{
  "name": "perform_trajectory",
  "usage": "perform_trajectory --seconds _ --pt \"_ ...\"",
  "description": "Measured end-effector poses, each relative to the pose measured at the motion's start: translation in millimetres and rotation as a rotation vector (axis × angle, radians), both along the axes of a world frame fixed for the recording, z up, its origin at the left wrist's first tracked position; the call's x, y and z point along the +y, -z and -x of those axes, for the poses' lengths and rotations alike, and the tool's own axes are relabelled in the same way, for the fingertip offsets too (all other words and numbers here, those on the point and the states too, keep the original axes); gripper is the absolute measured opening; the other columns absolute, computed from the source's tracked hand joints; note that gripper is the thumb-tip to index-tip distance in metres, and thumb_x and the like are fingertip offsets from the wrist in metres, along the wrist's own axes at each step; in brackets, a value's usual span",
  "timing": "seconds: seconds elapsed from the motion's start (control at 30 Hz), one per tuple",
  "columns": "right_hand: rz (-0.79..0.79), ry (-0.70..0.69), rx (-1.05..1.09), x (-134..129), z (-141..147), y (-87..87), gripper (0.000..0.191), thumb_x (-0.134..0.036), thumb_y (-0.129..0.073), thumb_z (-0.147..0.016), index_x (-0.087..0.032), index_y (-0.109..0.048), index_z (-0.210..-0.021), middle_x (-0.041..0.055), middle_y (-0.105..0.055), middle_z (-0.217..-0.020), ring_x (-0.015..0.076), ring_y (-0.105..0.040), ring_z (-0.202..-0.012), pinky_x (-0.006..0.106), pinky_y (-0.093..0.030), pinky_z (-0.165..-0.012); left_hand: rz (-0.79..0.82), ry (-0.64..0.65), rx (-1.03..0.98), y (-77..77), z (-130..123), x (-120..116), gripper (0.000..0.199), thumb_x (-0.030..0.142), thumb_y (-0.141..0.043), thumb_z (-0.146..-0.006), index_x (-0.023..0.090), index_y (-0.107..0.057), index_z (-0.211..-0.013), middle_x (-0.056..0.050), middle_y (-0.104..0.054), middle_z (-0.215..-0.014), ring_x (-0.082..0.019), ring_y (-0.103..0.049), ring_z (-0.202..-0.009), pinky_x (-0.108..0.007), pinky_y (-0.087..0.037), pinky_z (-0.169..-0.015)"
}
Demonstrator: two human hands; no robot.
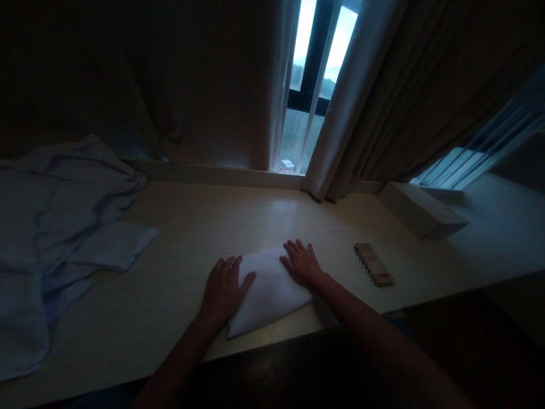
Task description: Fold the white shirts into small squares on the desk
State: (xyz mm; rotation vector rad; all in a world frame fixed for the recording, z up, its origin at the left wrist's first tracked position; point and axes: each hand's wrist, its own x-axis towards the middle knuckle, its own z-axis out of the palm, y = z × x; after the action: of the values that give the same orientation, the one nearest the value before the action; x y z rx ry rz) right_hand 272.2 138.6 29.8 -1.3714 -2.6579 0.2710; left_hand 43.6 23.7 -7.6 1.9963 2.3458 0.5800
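Observation:
A folded white cloth [270, 301] lies flat near the front edge of the pale wooden desk [183, 244]. My left hand [223, 289] rests along the cloth's left side, fingers stretched out and the thumb lying over the fabric. On the opposite side, my right hand [302, 263] touches the upper right part of the cloth with its fingers spread. Neither hand grips anything. What kind of cloth it is, I cannot tell in the dim light.
Loose white cloths [80, 216] are heaped on the desk's left end. A pixelated flat item [373, 264] lies right of my right hand. Farther right is a box-like block [423, 210]. Drawn curtains [353, 113] hang behind the desk, with a window [304, 85] showing between them.

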Motion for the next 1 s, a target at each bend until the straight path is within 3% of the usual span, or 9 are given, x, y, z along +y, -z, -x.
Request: perform_trajectory --seconds 0.1,0.2,0.33,0.57,0.67,0.73,0.83,0.93,1.0 --pt "0.03 0.041 0.02 -6.5 1.7 6.6 0.059 -0.055 -0.022 -0.099 -0.023 -0.036 -0.147 0.0061 -0.034 -0.154 0.0267 -0.02 -0.144 0.052 -0.012 -0.115 -0.004 -0.101 0.026 -10.2 7.5 -1.2 0.068 0.058 -0.028 -0.09 0.011 -0.049 -0.134 -0.02 -0.053 -0.135 -0.035 -0.046 -0.127 -0.053 -0.034 -0.104" --pt "0.0 0.089 0.059 -19.8 -0.3 14.3 0.057 -0.053 -0.023 -0.099 -0.023 -0.038 -0.145 0.0068 -0.037 -0.152 0.0272 -0.023 -0.143 0.051 -0.013 -0.114 0.06 -0.181 -0.06 -22.3 14.2 -4.1 0.072 0.066 -0.032 -0.085 0.008 -0.061 -0.116 -0.023 -0.065 -0.112 -0.037 -0.059 -0.106 -0.051 -0.044 -0.09" --pt "-0.013 0.151 0.084 -35.3 -2.9 18.6 0.055 -0.051 -0.026 -0.099 -0.022 -0.04 -0.144 0.0077 -0.038 -0.151 0.0281 -0.026 -0.141 0.051 -0.013 -0.114 0.256 -0.073 -0.446 -36.6 25.5 -7.5 0.064 0.071 -0.04 -0.079 0.014 -0.067 -0.094 -0.017 -0.071 -0.091 -0.03 -0.067 -0.08 -0.041 -0.05 -0.074" --pt "-0.025 0.125 0.114 -51.2 -2.5 14.7 0.053 -0.049 -0.027 -0.1 -0.022 -0.042 -0.144 0.0076 -0.04 -0.15 0.0276 -0.027 -0.141 0.05 -0.013 -0.115 0.425 0.024 -1.275 -54.1 28.0 -18.5 0.057 0.066 -0.057 -0.074 0.012 -0.069 -0.088 -0.016 -0.074 -0.087 -0.025 -0.068 -0.07 -0.034 -0.051 -0.063" --pt "-0.017 0.125 0.138 -55.2 -3.1 15.4 0.052 -0.047 -0.031 -0.099 -0.022 -0.043 -0.143 0.0081 -0.041 -0.149 0.0278 -0.028 -0.141 0.05 -0.014 -0.115 0.426 0.038 -1.48 -54.9 21.7 -21.8 0.054 0.059 -0.063 -0.072 0.01 -0.068 -0.094 -0.016 -0.073 -0.089 -0.024 -0.068 -0.071 -0.035 -0.052 -0.065" --pt "0.011 0.123 0.149 -54.8 -4.5 14.7 0.053 -0.046 -0.034 -0.098 -0.02 -0.042 -0.144 0.0085 -0.04 -0.15 0.0281 -0.027 -0.141 0.05 -0.014 -0.115 0.325 0.036 -1.443 -55.5 18.6 -21.4 0.05 0.051 -0.067 -0.07 0.01 -0.066 -0.1 -0.015 -0.073 -0.094 -0.024 -0.068 -0.075 -0.035 -0.052 -0.068" --pt "0.048 0.076 0.16 -46.5 -7.8 4.3 0.064 -0.051 -0.047 -0.092 -0.02 -0.037 -0.146 0.0086 -0.037 -0.152 0.0295 -0.019 -0.144 0.052 -0.011 -0.115 0.114 -0.004 -1.134 -61.9 13.7 -20.5 0.039 0.041 -0.069 -0.067 0.014 -0.066 -0.096 -0.008 -0.073 -0.09 -0.021 -0.067 -0.077 -0.031 -0.05 -0.069" --pt "0.069 -0.036 0.163 -28.5 -9.6 -23.7 0.088 -0.056 -0.067 -0.074 -0.025 -0.032 -0.148 0.008 -0.035 -0.153 0.0312 -0.012 -0.145 0.056 -0.006 -0.114 -0.051 -0.028 -0.811 -74.9 5.4 -25.6 0.026 0.039 -0.066 -0.07 0.019 -0.065 -0.087 0.0 -0.069 -0.078 -0.017 -0.063 -0.073 -0.026 -0.046 -0.066" --pt "0.114 -0.126 0.152 -14.6 -8.6 -51.0 0.093 -0.052 -0.075 -0.066 -0.028 -0.036 -0.146 0.0078 -0.042 -0.148 0.0325 -0.023 -0.142 0.057 -0.007 -0.112 -0.124 -0.001 -0.733 -82.5 -0.7 -33.0 0.023 0.036 -0.063 -0.073 0.022 -0.065 -0.091 0.002 -0.069 -0.078 -0.015 -0.063 -0.073 -0.024 -0.045 -0.064"
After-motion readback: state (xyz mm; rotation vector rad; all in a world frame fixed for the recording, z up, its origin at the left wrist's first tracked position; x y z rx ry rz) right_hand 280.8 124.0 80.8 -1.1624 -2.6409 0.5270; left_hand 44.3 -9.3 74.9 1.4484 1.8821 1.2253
